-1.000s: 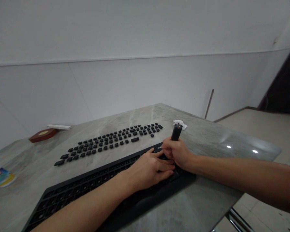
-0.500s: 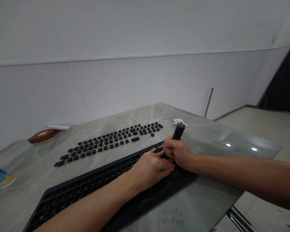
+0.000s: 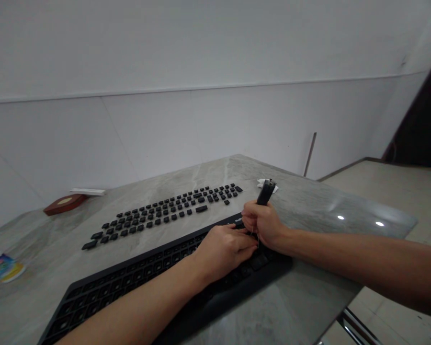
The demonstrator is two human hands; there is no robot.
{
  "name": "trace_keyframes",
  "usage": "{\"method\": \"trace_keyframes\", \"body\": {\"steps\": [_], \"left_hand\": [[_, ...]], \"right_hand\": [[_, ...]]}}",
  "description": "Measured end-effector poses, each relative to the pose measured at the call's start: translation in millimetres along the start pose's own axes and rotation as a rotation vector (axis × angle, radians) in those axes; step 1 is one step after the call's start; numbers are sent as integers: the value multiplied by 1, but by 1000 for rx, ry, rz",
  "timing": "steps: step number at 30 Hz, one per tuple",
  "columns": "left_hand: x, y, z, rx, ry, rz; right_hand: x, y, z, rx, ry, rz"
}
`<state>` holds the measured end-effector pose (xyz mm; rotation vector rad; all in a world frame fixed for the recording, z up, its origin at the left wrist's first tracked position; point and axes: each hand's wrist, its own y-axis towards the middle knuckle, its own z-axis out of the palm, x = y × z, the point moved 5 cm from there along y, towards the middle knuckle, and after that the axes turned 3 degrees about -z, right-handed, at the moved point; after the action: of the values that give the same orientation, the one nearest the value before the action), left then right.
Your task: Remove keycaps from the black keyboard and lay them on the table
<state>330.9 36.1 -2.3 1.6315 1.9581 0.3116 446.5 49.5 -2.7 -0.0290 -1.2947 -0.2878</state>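
A black keyboard frame with its keycaps removed lies near the front edge of the grey marble table. My left hand rests flat on the keyboard's right end, fingers stretched out and pressing down. My right hand is closed in a fist round a black keycap puller tool, held upright over the keyboard's right end just beyond the left fingertips. The loose black keycaps are laid out in rows on the table behind the keyboard.
A crumpled white tissue lies behind the tool. A red-brown box and a white strip sit at the back left by the wall. A colourful packet lies at the far left. The table's right edge drops to the floor.
My right hand has lifted slightly with the tool, tilting it a bit to the right. My left hand stays pressed on the keyboard.
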Motion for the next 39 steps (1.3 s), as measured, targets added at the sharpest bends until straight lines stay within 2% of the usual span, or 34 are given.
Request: {"method": "trace_keyframes", "body": {"steps": [6,13,27,34,39], "left_hand": [[-6,2,-5,-65,3,84],[-1,4,-17,-133,-24,-5],[-5,4,-22,-43,130,-100],[0,0,-20,-33,143,-119],[10,-3,-23,-169,116,-199]], "right_hand": [[-1,2,-1,45,24,-42],[6,7,-4,46,49,-105],[15,11,-7,83,-43,-195],[23,22,-15,65,-157,-334],[38,24,-23,63,-354,-516]]}}
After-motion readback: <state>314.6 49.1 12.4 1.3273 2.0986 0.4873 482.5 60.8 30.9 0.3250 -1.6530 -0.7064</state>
